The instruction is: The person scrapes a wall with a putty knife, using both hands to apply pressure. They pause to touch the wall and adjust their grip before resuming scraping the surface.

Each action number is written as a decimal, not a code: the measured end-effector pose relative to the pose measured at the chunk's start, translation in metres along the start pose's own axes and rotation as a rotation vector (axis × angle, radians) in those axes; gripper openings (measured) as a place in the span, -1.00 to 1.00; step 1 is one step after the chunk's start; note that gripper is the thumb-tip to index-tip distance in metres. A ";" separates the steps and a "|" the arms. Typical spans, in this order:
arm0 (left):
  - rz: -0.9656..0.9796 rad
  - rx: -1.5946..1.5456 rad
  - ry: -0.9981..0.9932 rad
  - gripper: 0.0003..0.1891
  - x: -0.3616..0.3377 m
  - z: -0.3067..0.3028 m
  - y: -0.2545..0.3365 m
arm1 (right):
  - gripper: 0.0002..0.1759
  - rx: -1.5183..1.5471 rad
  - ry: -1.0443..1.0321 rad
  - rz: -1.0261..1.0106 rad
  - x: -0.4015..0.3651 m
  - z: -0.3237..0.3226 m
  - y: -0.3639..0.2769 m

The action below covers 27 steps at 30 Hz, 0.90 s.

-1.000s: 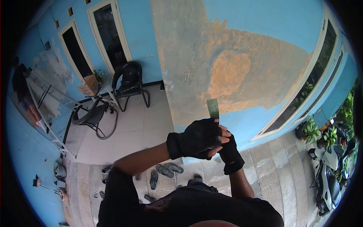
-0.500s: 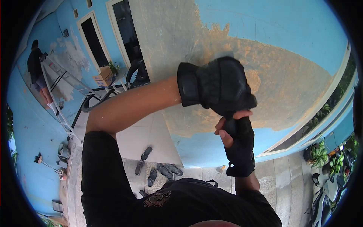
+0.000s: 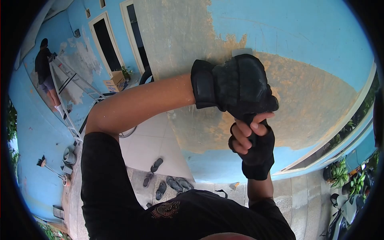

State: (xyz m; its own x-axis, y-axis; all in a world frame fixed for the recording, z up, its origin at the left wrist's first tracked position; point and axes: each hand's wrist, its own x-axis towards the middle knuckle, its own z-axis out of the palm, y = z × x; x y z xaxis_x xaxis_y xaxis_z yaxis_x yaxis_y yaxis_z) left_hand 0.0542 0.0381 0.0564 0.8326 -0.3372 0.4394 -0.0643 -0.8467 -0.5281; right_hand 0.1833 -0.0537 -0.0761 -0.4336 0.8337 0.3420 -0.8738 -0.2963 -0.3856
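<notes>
Against the half-scraped blue wall (image 3: pixel 312 36), left hand (image 3: pixel 240 86) and right hand (image 3: pixel 254 148) both clenched on scraper (image 3: pixel 242 52), cardboard box (image 3: pixel 116 82) lettering unreadable

This is the outside of a house, at the front porch. A big blue wall (image 3: pixel 312 32) has a bare brown patch (image 3: pixel 316 100) where the paint is gone. There are dark doors (image 3: pixel 105 44) and a long window (image 3: pixel 332 144). Sandals (image 3: pixel 168 185) lie by the step near the white tiled floor (image 3: pixel 148 144). Far off, a person (image 3: pixel 45 68) stands on a ladder (image 3: pixel 74 94) by the wall. Near the doors is a cardboard box (image 3: pixel 115 82). Potted plants (image 3: pixel 340 174) and a motorbike (image 3: pixel 344 218) stand at the side.
</notes>
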 end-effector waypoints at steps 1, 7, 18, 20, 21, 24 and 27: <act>-0.032 -0.079 0.021 -0.82 0.000 0.002 -0.001 | -0.88 0.101 -0.001 0.049 0.003 0.004 -0.004; -0.121 -0.095 -0.100 -0.81 0.009 -0.006 0.003 | -0.71 -0.007 -0.060 0.198 0.008 0.002 -0.022; -0.047 -0.091 0.103 -0.76 0.013 -0.026 -0.008 | -0.85 -0.241 0.003 0.155 0.011 0.044 -0.021; -0.048 -0.066 0.061 -0.76 0.010 -0.028 -0.005 | -0.84 -0.315 0.046 0.126 0.013 0.039 -0.014; -0.044 -0.047 0.049 -0.76 0.010 -0.029 -0.005 | -0.83 -0.404 0.086 0.095 0.014 0.037 -0.013; -0.028 0.007 0.005 -0.76 0.014 -0.029 -0.007 | -0.81 -0.458 0.092 0.055 0.019 0.044 -0.020; -0.022 0.052 -0.046 -0.76 0.014 -0.030 -0.005 | -0.80 -0.474 0.090 0.036 0.016 0.045 -0.015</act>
State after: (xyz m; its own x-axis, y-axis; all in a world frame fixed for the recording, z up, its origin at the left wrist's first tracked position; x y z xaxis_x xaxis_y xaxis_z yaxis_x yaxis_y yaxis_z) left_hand 0.0496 0.0256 0.0875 0.8578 -0.2984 0.4185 -0.0179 -0.8311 -0.5559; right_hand 0.1798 -0.0570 -0.0268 -0.4225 0.8699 0.2543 -0.6530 -0.0977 -0.7510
